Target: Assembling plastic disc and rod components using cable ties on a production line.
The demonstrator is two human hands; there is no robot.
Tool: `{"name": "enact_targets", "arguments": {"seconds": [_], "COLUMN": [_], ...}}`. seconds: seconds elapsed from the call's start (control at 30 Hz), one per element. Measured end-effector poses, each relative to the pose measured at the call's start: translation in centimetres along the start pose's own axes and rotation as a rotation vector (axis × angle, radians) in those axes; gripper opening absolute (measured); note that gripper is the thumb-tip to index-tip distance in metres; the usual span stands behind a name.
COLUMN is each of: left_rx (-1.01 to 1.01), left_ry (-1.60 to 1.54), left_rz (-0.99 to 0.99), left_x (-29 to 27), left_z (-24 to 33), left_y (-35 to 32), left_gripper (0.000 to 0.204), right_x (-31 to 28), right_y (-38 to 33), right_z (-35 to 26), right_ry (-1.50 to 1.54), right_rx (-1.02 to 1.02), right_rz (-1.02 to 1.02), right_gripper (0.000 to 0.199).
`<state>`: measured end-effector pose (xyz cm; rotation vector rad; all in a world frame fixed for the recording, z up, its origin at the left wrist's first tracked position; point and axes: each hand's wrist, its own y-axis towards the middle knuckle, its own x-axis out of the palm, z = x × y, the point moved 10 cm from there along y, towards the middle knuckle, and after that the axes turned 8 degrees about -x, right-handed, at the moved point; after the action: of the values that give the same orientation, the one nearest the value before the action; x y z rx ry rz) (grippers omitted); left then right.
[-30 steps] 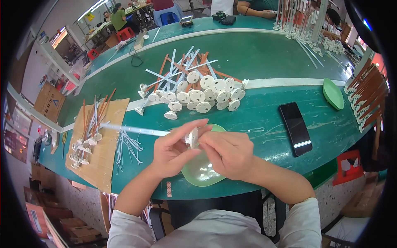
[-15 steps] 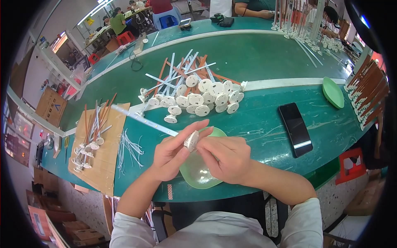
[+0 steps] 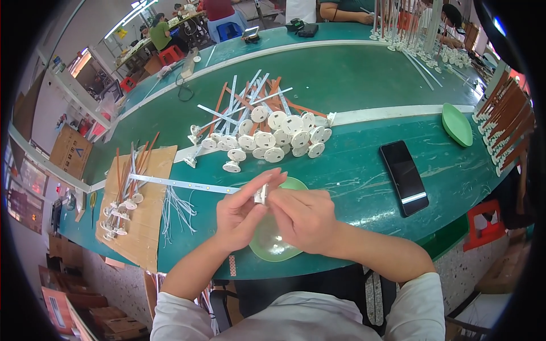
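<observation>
My left hand (image 3: 242,213) and my right hand (image 3: 304,219) meet over a pale green dish (image 3: 272,245) near the table's front edge. Between their fingertips they hold a small white round base (image 3: 261,194) fixed to the end of a long white strip (image 3: 176,183) that reaches left across the green table (image 3: 352,176). The left fingers pinch the base from the left, the right fingers press it from the right. A heap of similar white round bases with white and brown strips (image 3: 267,133) lies beyond my hands.
A black phone (image 3: 405,177) lies to the right, and a green dish (image 3: 456,125) further right. A cardboard sheet (image 3: 139,210) at the left carries finished strips with bases; thin white wires (image 3: 179,207) lie beside it. Other people work at the far side.
The long white strip has swung from slanting up-left to lying nearly level. Both hands stay together on the base over the dish.
</observation>
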<state>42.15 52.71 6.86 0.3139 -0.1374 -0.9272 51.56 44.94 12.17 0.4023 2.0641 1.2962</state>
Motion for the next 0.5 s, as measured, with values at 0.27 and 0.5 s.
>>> {"name": "enact_targets", "arguments": {"seconds": [0.27,0.5], "left_rx": [-0.242,-0.501], "left_ry": [0.666,0.873], "left_rz": [-0.101,0.672], "left_x": [-1.5,-28.7], "left_z": [3.2,7.1], "left_y": [1.4,-6.3], "left_gripper": [0.041,0.027], "right_x": [1.1,1.2], "right_y": [0.0,-0.4], "right_z": [0.8,0.4], "right_ry": [0.06,0.04], "right_rx": [-0.168,-0.117], "right_rz": [-0.132,-0.159], "right_gripper": [0.027,0.017]}}
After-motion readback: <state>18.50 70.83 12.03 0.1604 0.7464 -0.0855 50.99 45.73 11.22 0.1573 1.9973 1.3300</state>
